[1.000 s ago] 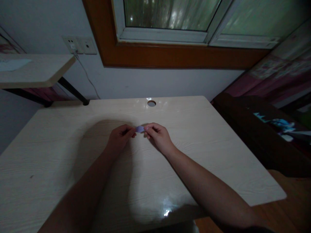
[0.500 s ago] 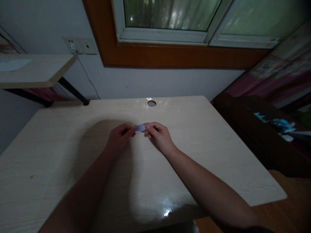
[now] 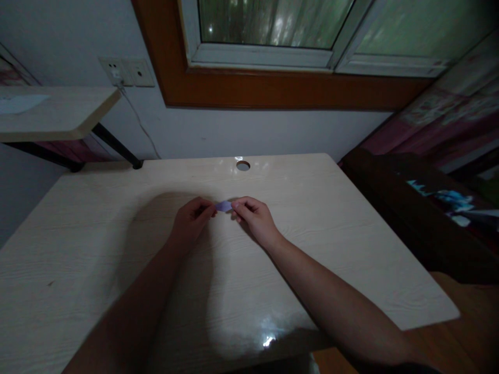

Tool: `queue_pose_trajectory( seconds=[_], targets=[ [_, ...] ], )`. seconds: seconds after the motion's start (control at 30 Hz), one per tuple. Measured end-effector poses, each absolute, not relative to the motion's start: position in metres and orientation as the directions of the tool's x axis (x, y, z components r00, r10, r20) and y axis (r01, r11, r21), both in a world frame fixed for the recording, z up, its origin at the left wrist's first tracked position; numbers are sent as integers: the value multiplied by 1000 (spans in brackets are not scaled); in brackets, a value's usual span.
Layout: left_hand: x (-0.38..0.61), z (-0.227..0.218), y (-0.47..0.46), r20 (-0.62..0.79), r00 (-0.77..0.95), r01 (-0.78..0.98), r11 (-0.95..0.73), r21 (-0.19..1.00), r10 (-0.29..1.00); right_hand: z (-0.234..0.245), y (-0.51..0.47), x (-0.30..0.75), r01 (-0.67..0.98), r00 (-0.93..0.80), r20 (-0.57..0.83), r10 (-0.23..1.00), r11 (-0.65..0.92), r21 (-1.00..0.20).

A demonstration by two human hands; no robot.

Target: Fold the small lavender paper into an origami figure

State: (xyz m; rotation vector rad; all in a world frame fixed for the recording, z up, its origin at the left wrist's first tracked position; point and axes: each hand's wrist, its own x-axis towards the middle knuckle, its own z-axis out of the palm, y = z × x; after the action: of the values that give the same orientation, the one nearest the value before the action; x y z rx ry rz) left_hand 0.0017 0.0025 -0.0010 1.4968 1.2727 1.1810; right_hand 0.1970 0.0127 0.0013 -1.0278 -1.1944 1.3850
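A small, flat purple piece that looks like folded paper (image 3: pixel 223 206) is stretched between my two hands, a little above or against the desk. My left hand (image 3: pixel 194 217) pinches its left end between thumb and fingers. At the other end, my right hand (image 3: pixel 253 215) grips it the same way, thumb on top. Only the middle of the piece shows; its ends are hidden under the fingertips. Both forearms reach in from the near edge over the pale wood-grain desk (image 3: pixel 312 208).
A round cable hole (image 3: pixel 243 165) lies near the desk's back edge. A raised shelf (image 3: pixel 78 114) on black legs stands at the left. Behind are wall sockets (image 3: pixel 127 71) with a cord and a window (image 3: pixel 265 47). Dark furniture (image 3: pixel 390 192) stands to the right.
The purple piece has shifted very slightly left and its visible outline looks a little narrower at the left end. Both hands keep their pinch on it.
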Motion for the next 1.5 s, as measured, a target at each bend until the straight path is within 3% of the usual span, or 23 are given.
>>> queue_pose_trajectory(
  seconds=[0.23, 0.5, 0.97, 1.13, 1.33, 1.5],
  targets=[
    [3, 1, 2, 255, 81, 248, -268, 931, 963, 1, 13, 197, -145, -185, 17, 983, -10, -989],
    [4, 3, -1, 493, 236, 354, -546, 759, 838, 0, 14, 198, -192, -191, 0, 982, -38, -981],
    [6, 5, -1, 537, 226, 408, -579, 706, 813, -1, 14, 200, -187, -240, 15, 971, -31, -982],
    [6, 7, -1, 485, 191, 384, -520, 763, 853, 1, 13, 198, -154, -242, 10, 970, -28, -988],
    [3, 3, -1, 282, 94, 377, -296, 878, 955, -3, 13, 197, -121, -224, 46, 973, 19, -992],
    [4, 1, 0, 168, 65, 244, -179, 953, 984, -6, 14, 198, -69, -240, 67, 968, 52, -996]
  ],
)
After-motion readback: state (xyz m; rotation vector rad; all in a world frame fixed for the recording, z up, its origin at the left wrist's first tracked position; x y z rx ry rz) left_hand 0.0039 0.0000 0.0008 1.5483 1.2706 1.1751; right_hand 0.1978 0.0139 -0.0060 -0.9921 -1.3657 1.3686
